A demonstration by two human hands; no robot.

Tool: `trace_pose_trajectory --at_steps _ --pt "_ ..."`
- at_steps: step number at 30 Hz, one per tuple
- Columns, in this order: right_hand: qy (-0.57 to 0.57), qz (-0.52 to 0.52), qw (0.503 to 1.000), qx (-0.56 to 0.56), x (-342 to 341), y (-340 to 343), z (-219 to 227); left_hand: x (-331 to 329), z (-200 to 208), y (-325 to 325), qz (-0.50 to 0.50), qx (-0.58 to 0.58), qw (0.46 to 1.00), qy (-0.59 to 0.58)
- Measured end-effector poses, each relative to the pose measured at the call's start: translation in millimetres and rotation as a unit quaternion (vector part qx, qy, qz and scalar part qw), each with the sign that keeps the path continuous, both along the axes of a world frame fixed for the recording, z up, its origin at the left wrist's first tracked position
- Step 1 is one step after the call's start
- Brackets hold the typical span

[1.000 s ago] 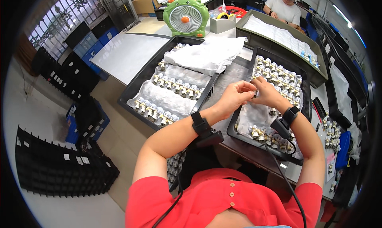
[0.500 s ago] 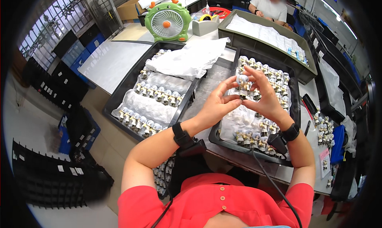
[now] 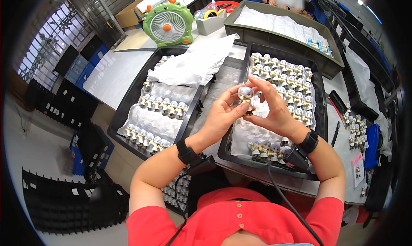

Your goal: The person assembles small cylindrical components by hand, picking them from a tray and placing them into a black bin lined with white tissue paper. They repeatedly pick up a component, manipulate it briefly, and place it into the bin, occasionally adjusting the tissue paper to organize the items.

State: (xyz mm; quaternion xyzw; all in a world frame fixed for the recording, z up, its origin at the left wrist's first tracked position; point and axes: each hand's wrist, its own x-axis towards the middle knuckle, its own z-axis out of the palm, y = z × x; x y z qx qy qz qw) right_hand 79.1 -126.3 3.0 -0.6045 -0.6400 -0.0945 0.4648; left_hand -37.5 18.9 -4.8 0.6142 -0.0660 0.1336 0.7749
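A small figurine with a pale round head is pinched between both hands above the right black tray. My left hand grips it from the left and below. My right hand closes on it from the right, fingers curled over the top. That tray holds several rows of similar figurines on white wrapping, with a short row near its front edge. Both wrists wear black bands with cables.
A left black tray holds rows of figurines and crumpled white wrapping. A green desk fan stands behind. A grey-green bin lies at the back, where another person sits. Loose figurines lie at right. Black racks sit on the floor.
Both hands have drawn closer to me and lifted the figurine higher above the tray. The view has tilted so the trays sit lower in the picture.
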Motion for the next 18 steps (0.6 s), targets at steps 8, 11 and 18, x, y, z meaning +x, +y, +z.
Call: trace_pose_trajectory --at_steps 8,11,18 --pt "0.036 -0.02 0.999 -0.009 0.7 -0.8 -2.2 -1.6 5.4 2.3 -0.05 -0.074 0.996 0.023" --pt "0.058 -0.015 0.998 -0.017 1.0 0.8 -6.0 -0.5 0.4 7.1 -0.06 -0.091 0.993 0.034" --pt "0.098 -0.006 0.994 -0.037 1.5 -1.0 -5.6 0.4 0.5 7.8 -0.07 -0.108 0.991 0.041"
